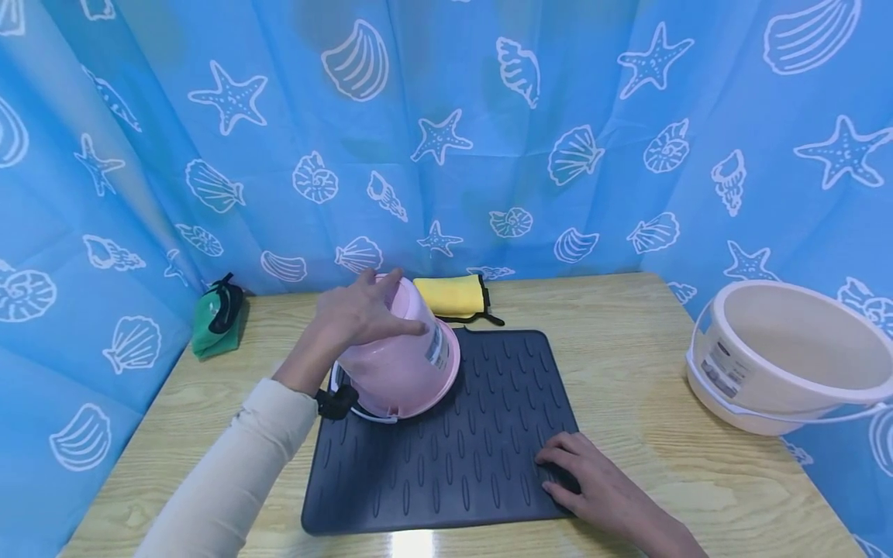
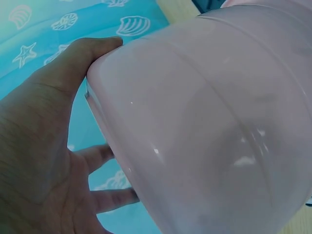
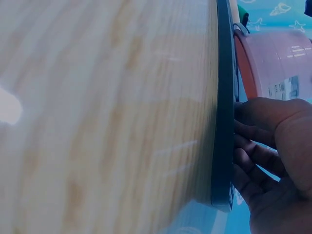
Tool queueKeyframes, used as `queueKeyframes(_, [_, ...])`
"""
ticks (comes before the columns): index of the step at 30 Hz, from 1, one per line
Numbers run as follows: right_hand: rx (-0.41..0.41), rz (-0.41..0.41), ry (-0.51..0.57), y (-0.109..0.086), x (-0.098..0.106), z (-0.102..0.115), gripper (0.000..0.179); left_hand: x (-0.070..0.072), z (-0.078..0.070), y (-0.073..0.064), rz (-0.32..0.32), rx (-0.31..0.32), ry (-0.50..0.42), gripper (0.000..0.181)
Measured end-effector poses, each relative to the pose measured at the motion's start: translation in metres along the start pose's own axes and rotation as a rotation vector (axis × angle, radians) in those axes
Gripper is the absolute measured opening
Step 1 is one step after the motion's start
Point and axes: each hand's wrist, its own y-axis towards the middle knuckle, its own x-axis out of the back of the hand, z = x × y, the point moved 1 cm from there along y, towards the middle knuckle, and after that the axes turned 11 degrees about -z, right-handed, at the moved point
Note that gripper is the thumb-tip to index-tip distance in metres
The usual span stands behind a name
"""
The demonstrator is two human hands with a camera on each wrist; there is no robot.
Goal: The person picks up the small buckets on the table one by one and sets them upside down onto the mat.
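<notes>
A pink bucket (image 1: 394, 376) is upside down over the back left of a dark ribbed mat (image 1: 425, 465), wide rim downward, its white handle hanging by the rim. My left hand (image 1: 363, 314) grips its upturned base, fingers and thumb spread across it. In the left wrist view the thumb and fingertips touch the edge of the pink bucket's base (image 2: 161, 131). My right hand (image 1: 593, 484) rests at the mat's front right edge with loosely bent fingers. Beside that hand in the right wrist view, the mat's edge (image 3: 223, 122) shows side-on.
A cream bucket (image 1: 753, 372) with a handle stands upright at the table's right edge. Behind the mat lies a yellow cloth bundle (image 1: 449, 297) with black trim. A green and black bundle (image 1: 216, 325) sits at the far left. A blue shell-patterned curtain (image 1: 446, 186) hangs behind the wooden table (image 1: 628, 349).
</notes>
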Motion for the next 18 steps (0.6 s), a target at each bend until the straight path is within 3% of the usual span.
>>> queueKeyframes(12, [-0.019, 0.015, -0.001, 0.001, 0.001, 0.002, 0.021, -0.005, -0.010, 0.005, -0.025, -0.030, 0.043, 0.105])
queueKeyframes(18, [-0.015, 0.004, -0.003, 0.000, 0.001, 0.002, 0.021, -0.008, -0.017, 0.008, -0.005, -0.024, 0.091, 0.108])
